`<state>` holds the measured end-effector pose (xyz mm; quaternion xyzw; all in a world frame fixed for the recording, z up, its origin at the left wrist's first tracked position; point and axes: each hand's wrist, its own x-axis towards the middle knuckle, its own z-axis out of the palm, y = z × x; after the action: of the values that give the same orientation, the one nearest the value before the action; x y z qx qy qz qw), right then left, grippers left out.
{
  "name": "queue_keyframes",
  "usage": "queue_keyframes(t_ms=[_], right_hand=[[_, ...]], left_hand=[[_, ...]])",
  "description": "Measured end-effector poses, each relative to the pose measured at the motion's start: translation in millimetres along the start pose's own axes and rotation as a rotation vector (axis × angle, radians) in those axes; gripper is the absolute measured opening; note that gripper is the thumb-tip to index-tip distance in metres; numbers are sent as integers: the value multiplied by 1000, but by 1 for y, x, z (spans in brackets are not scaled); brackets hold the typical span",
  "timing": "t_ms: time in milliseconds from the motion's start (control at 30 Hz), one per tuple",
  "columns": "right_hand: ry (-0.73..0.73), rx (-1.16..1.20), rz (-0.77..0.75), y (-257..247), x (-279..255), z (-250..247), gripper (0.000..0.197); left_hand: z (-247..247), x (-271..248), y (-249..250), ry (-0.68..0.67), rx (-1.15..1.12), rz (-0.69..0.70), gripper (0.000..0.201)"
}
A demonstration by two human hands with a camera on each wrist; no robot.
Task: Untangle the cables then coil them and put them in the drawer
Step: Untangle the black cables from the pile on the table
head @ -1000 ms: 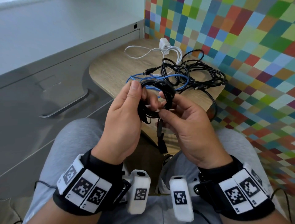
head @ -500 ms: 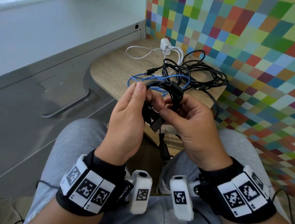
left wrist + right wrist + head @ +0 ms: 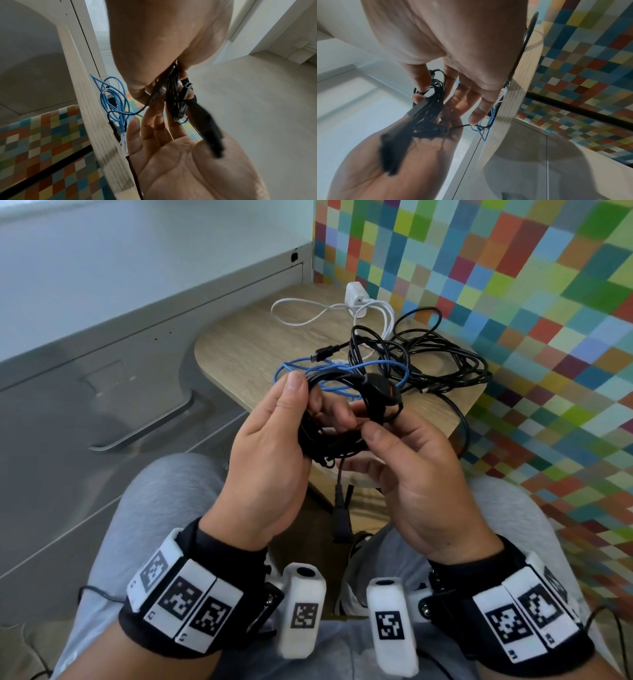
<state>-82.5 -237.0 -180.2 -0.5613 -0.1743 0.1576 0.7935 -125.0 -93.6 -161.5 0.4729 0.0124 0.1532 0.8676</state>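
My left hand [image 3: 281, 419] holds a coiled black cable [image 3: 325, 440] above my lap, thumb on top and fingers behind it. My right hand [image 3: 390, 450] pinches strands of the same coil between thumb and forefinger. A black block with a red mark [image 3: 381, 396] sits at the coil's upper right. One black plug [image 3: 341, 517] dangles below. In the left wrist view the coil [image 3: 173, 94] runs between both hands. On the small wooden table [image 3: 246, 350] lie a blue cable [image 3: 346, 368], a white charger cable [image 3: 356, 302] and a black tangle [image 3: 435, 361].
A grey drawer front with a metal handle [image 3: 144, 429] stands to my left, closed. A multicoloured checked wall [image 3: 513, 302] backs the table on the right. One black cable [image 3: 462, 422] hangs over the table's right edge. My knees are under the hands.
My right fingers shifted along the coil, and the flat connector they held half a second ago now lies within the bundle. The left hand kept its hold, nearly still.
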Motion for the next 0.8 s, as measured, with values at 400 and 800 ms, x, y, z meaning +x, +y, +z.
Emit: queue_keyframes(t_ms=[400, 800], right_hand=[[258, 31, -149, -1, 5, 0, 8], [191, -12, -109, -1, -2, 8, 20]], left_hand=[[-1, 5, 0, 124, 39, 26, 36], [5, 2, -4, 128, 81, 59, 37]])
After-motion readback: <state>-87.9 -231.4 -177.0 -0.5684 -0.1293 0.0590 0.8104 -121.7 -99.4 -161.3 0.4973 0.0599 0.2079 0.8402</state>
